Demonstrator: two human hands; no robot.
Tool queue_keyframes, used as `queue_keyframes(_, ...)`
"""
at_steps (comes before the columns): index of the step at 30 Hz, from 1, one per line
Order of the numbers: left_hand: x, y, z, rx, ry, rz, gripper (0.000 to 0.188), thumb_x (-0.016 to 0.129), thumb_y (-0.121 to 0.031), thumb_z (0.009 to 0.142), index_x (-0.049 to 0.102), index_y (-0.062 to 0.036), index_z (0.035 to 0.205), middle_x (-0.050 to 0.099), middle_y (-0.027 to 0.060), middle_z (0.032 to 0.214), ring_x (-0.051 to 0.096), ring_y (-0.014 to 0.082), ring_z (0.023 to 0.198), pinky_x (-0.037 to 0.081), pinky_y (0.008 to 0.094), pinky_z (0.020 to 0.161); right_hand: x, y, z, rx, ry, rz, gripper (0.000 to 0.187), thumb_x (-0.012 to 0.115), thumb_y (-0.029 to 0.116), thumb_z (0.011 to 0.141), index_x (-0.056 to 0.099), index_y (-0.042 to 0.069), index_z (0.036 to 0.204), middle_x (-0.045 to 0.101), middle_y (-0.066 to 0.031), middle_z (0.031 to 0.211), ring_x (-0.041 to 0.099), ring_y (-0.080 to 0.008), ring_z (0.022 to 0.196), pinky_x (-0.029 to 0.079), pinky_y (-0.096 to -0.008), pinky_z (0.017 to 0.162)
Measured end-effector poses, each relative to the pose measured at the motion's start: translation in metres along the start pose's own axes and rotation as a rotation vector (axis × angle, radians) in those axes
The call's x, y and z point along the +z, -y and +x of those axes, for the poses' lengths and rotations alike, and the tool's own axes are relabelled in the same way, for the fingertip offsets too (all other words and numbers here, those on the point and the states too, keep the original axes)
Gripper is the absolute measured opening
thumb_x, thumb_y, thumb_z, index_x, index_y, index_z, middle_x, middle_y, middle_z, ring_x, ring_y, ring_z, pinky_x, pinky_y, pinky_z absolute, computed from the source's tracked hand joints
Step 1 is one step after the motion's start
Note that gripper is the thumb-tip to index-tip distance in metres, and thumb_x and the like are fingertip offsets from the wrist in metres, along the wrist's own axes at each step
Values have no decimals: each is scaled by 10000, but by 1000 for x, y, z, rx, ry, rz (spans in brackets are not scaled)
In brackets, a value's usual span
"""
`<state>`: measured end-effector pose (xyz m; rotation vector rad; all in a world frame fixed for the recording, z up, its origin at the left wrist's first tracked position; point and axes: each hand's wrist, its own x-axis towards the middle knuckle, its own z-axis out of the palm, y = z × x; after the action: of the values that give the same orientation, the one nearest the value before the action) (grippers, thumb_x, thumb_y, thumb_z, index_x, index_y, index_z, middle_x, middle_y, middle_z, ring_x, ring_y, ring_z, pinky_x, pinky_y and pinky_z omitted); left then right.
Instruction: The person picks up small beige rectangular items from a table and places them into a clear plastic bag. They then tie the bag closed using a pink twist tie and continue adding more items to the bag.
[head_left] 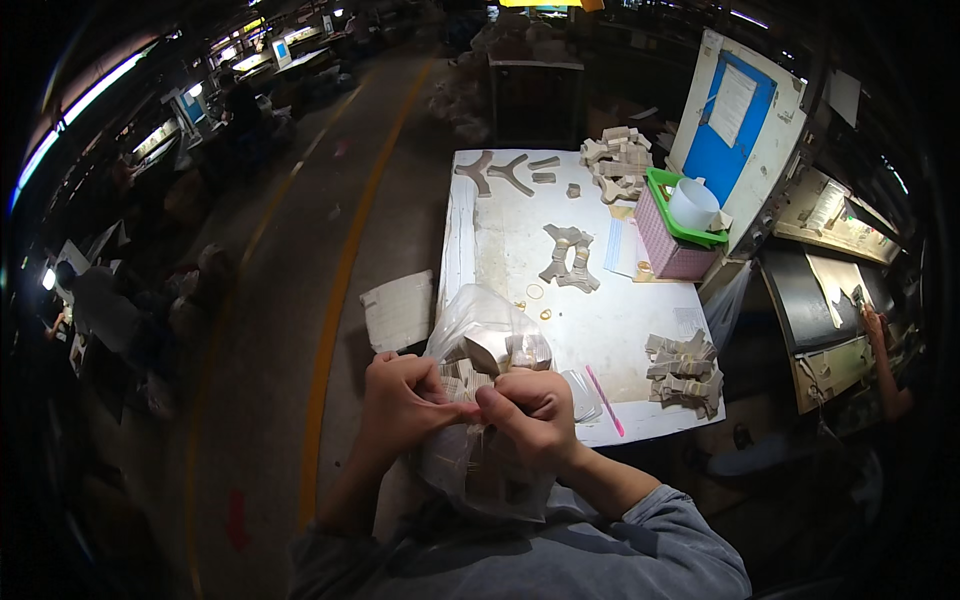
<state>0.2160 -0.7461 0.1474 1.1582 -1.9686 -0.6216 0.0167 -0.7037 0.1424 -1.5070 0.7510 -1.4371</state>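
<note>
A see-through plastic bag point(462, 318) stands at the near edge of the white table, in front of my body. Inside it are bundles of grey-beige cut pieces point(488, 350), stacked in layers. My left hand point(405, 402) and my right hand point(537, 412) meet over the front of the bag, thumbs and fingers pinched together. Whatever is between the fingertips is too small or hidden to make out. Just right of my right hand lie some clear, flat plastic pieces point(585, 398) and a pink pen point(604, 400).
On the white table point(510, 240) lie bundled grey pieces point(570, 258), rubber bands point(535, 292), a heap of pieces point(617, 165) and another stack point(685, 372). A pink basket point(675, 245) with a green rim holds a white tub point(693, 203). Another person's hand point(873, 322) works at the right.
</note>
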Motion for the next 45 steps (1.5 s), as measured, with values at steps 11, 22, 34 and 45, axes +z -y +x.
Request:
queue_keyframes(11,6,-31,11,-89,37,282,668,951,-567,535,466,-108,510,504,46,487,448,222,481,352,369,650,-5,-11,-11,176,-215,350,311,625,184,1018,716,-23,805,619,-5,681,494,-53,619,357,-234,574)
queue_keyframes(22,7,-28,-1,395,32,86,290,804,-279,796,596,-77,813,601,61,811,566,283,814,380,460,835,-4,-16,-6,-134,-134,6,291,645,62,952,621,-1,669,497,-35,589,420,-124,553,304,-323,553)
queue_keyframes(34,17,-32,-12,441,181,-40,446,724,-486,897,653,-49,952,579,92,813,555,280,837,398,422,816,2,-7,0,-212,-25,-7,638,370,570,1006,573,-22,1131,535,-128,1010,514,-189,884,412,-319,822)
queue_keyframes(45,36,-31,-7,260,84,-19,346,691,-371,919,672,-29,972,585,98,799,559,274,803,420,432,813,-4,-5,10,-218,36,264,846,159,768,958,430,33,1276,441,-177,1155,419,-249,1051,284,-409,1012)
